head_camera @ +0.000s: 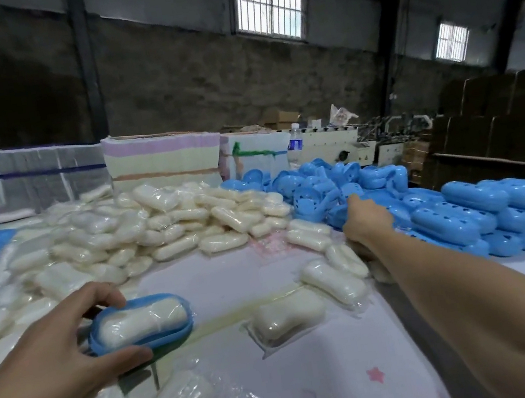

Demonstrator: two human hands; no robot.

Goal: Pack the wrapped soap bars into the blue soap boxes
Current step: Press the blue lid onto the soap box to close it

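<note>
Across the pale sheet-covered table [248, 270] sprawls a large heap of wrapped soap bars [161, 222], with a jumbled mound of blue soap box parts [318, 186] behind its right end and neat stacks of closed blue boxes [506, 210] along the right edge. Nearer, loose bars lie scattered, one bar [287, 316] alone at the middle. At lower left, the left hand [61, 354] grips an open blue box half [143, 323] with a wrapped bar [142, 318] seated inside, thumb below, fingers curled over the far rim. The right hand [365, 219] reaches into the blue mound; whether its fingers grasp anything cannot be told.
</note>
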